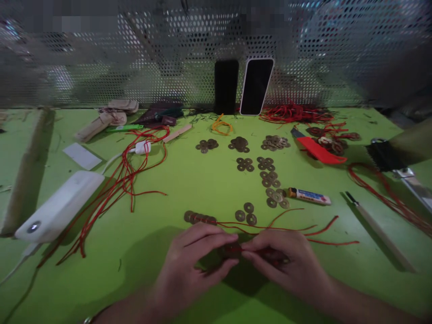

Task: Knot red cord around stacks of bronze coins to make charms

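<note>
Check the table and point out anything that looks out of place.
The red cords on the left look untidy: they sprawl in a loose tangle, some crossing the white plug, while the coins sit in small groups.

The left hand is ungloved, its fingers smooth and tapering, without rings where they show. Well behind those fingers, past the wrist, a thin dark band crosses the bare forearm, with a small, shiny, silvery piece at its outer end; the lower edge of the view cuts it off, so its kind cannot be told. The right hand is ungloved too, and behind its fingers the wrist and forearm are bare as far as they show.
</note>
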`<state>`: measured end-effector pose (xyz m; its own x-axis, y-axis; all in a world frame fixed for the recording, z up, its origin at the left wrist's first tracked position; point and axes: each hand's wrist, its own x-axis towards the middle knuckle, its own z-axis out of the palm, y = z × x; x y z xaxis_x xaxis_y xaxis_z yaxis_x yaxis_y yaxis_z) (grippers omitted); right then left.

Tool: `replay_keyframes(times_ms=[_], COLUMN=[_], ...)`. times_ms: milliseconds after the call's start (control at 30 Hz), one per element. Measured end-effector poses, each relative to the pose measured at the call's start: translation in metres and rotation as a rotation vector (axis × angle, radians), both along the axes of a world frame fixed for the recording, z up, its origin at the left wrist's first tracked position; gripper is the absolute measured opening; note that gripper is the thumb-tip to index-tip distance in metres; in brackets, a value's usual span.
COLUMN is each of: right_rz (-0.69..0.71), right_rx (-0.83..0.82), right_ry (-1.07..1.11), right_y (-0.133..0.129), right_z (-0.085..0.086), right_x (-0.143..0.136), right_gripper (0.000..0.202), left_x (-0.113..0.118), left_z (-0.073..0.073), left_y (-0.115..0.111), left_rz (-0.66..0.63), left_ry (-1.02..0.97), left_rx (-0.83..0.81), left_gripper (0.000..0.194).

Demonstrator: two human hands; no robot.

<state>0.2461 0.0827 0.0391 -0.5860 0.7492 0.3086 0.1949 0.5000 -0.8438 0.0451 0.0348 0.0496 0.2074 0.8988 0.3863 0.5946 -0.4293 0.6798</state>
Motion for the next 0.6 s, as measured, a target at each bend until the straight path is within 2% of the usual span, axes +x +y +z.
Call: replay_keyframes(times_ms=[200, 367, 600], right_rz=[0.002, -0.01, -0.029], right_rx=[0.108, 0.049, 0.044], right_ry=[-0.025, -0.007, 0.013], right_y=[-0.0033, -0.0018, 0.0029], right_z=[0.0003, 0.002, 0.0023], right_x=[-0.0014, 0.0013, 0.0026], right_gripper=[0.002, 0.003, 0.004], left_x=[0.0005, -0.0019, -0.0033], left_z=[-0.0011, -0.0026, -0.0022], left_y=[0.0006, -0.0001, 0.0027], left_rz=[0.012, 0.075, 0.04], left_ry=[0.009, 0.026, 0.001], left_rx=[-0.023, -0.028, 0.046], left_gripper=[0.027, 0.037, 0.026])
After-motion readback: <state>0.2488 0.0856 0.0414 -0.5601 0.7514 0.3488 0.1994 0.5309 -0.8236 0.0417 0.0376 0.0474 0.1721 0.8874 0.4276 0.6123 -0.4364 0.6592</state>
